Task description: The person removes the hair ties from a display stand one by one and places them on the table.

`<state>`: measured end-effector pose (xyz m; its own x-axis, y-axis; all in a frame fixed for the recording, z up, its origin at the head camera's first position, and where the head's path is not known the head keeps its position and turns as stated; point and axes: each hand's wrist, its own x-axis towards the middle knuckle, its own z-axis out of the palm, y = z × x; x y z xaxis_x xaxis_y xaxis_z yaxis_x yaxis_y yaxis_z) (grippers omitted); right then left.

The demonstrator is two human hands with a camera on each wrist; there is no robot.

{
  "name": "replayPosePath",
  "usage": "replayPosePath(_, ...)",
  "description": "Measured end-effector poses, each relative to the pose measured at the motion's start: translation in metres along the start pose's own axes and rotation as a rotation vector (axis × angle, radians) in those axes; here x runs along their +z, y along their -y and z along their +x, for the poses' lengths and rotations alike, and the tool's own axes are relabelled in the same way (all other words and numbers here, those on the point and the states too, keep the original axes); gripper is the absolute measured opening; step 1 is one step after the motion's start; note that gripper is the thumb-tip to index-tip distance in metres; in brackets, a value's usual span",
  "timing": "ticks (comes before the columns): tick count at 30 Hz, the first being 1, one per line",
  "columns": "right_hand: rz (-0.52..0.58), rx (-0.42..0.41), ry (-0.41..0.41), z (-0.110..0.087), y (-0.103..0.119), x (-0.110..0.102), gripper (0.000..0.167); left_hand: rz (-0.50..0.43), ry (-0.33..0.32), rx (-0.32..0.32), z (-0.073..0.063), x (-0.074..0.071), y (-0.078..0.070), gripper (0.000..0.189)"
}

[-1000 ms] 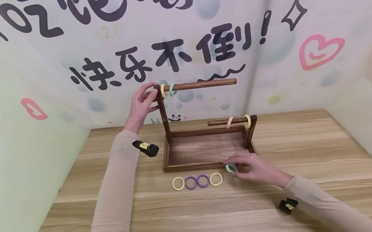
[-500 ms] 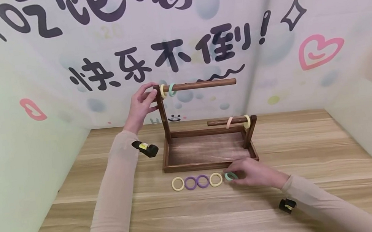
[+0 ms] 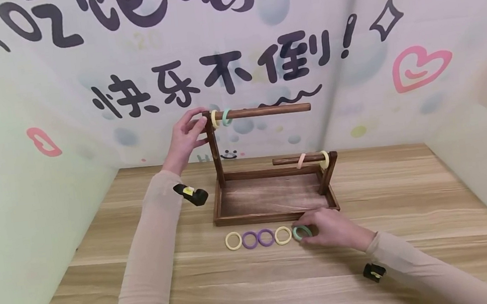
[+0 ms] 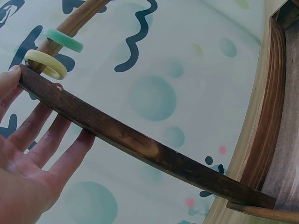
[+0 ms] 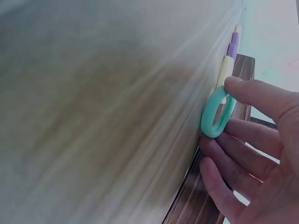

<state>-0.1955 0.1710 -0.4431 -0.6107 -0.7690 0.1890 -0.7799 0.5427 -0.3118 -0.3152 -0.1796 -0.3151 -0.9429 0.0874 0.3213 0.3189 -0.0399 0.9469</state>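
My left hand (image 3: 185,136) holds the top of the dark wooden rack's tall post (image 4: 140,144), thumb on one side and fingers against the other. Near that end, a yellow ring (image 4: 46,60) and a green ring (image 4: 64,40) hang on the upper bar (image 3: 270,111). Down at the table, my right hand (image 3: 331,230) pinches another green ring (image 5: 211,112) between thumb and fingers. This ring is at the right end of a row: a yellow ring (image 3: 276,236), two purple rings (image 3: 260,238) and another yellow ring (image 3: 226,241).
Along its front, the rack's tray (image 3: 255,219) lies just behind the row of rings. A shorter bar (image 3: 287,160) on the right post (image 3: 329,175) carries a pink ring (image 3: 300,161) and a yellow ring (image 3: 326,160). A printed cloth (image 3: 155,132) hangs behind the wooden table (image 3: 250,291).
My right hand has lowered the green ring from in front of the tray to the table, beside the right yellow ring. My left hand has stayed on the post.
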Motion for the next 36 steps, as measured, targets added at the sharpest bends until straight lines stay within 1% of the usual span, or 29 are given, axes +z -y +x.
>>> replayPosePath(4, 0.012, 0.016, 0.007, -0.001, 0.002, -0.002, 0.036, 0.005, -0.007, 0.008, 0.0, 0.0, 0.0, 0.022)
replayPosePath(8, 0.066, 0.031, 0.001, -0.001, 0.004, -0.008, 0.033, 0.005, -0.005, 0.011, 0.0, 0.001, 0.0, 0.022)
replayPosePath(14, 0.161, 0.051, -0.066, 0.002, 0.003, -0.018, 0.03, 0.001, 0.002, 0.012, 0.0, 0.0, 0.0, 0.023)
replayPosePath(16, 0.209, 0.045, -0.086, 0.003, 0.001, -0.021, 0.029, -0.001, 0.002, 0.014, 0.0, 0.0, 0.0, 0.023)
replayPosePath(19, 0.301, 0.032, -0.091, 0.006, -0.002, -0.025, 0.027, 0.0, 0.004, 0.013, 0.0, -0.001, -0.001, 0.024)
replayPosePath(21, 0.359, 0.031, -0.083, 0.009, -0.004, -0.027, 0.027, 0.002, 0.004, 0.009, -0.001, -0.001, -0.001, 0.025)
replayPosePath(25, 0.415, 0.06, -0.061, 0.015, -0.001, -0.032, 0.029, -0.003, 0.006, -0.001, -0.001, -0.001, -0.001, 0.026)
replayPosePath(28, 0.437, 0.081, -0.046, 0.021, 0.001, -0.033, 0.031, -0.011, 0.005, -0.005, -0.001, -0.001, -0.001, 0.025)
replayPosePath(30, 0.45, 0.081, -0.049, 0.024, 0.002, -0.033, 0.03, -0.008, 0.005, -0.005, 0.0, -0.001, 0.0, 0.025)
replayPosePath(36, 0.418, 0.037, -0.112, 0.037, 0.003, -0.034, 0.026, -0.002, 0.0, 0.004, -0.001, 0.0, 0.0, 0.024)
